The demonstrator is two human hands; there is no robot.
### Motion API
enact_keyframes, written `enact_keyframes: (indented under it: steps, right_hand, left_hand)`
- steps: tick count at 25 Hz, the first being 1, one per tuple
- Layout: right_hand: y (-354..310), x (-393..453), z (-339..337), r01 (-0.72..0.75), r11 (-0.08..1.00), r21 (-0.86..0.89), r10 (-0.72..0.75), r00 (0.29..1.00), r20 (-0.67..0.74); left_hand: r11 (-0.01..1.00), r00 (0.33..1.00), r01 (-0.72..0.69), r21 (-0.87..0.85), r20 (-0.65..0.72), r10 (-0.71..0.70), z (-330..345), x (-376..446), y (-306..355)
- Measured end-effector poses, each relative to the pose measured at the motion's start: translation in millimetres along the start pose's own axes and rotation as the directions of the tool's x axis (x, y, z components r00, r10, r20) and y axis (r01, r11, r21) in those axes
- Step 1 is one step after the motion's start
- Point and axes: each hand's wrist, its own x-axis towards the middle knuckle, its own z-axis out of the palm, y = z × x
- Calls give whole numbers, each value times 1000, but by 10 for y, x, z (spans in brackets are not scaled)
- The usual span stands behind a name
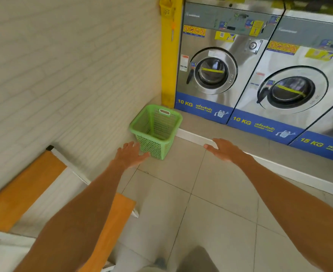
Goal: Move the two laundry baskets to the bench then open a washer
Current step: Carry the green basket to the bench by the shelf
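A green mesh laundry basket [155, 130] stands empty on the tiled floor in the corner, between the wall and the washers' raised step. My left hand [130, 155] is stretched out with fingers apart, just in front of the basket's lower left side. My right hand [223, 150] is also spread and empty, off to the basket's right. The orange and white bench [22, 191] runs along the wall at lower left. A steel 10 KG washer [212, 71] stands behind the basket with its round door closed. Only one basket is in view.
A second 10 KG washer [291, 91] and a 15 KG one [330, 142] stand in a row to the right, on a low white-edged step [193, 137]. A yellow post [169, 55] marks the corner. Grey floor tiles [201, 203] spread out in front of me.
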Motion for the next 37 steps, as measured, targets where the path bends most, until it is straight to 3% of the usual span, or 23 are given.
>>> enact_keyframes:
  steps: [6,13,17,21,26,30,34,37]
  right_hand:
    - [325,1753,-596,100,995,-2,-100,993,63]
    - [439,3751,-1398,290,950,-113,-267,947,181]
    - [120,4599,-1633,379,921,-88,-348,904,250]
    - [-517,5469,-1605,517,854,-53,-474,817,327]
    - [-860,6516,-1454,501,860,-96,-419,800,430]
    - [-925,7237,-1452,501,844,-190,-343,778,527]
    - [-1123,7784,-1112,525,834,-168,-346,736,582]
    - [-1283,8290,-479,517,844,-143,-354,737,576]
  left_hand:
    - [987,990,139,-83,37,-137,-113,1278,425]
    - [884,934,351,-308,41,-356,-131,2450,923]
    - [790,862,500,-355,114,-494,-85,2816,940]
    - [694,789,606,-388,180,-588,-92,3348,655]
    - [612,749,643,-461,214,-627,-190,4331,436]
    - [466,694,679,-567,290,-659,-163,4878,484]
    - [233,580,711,-663,366,-728,54,5202,544]
    - [-6,450,708,-707,457,-767,495,5529,572]
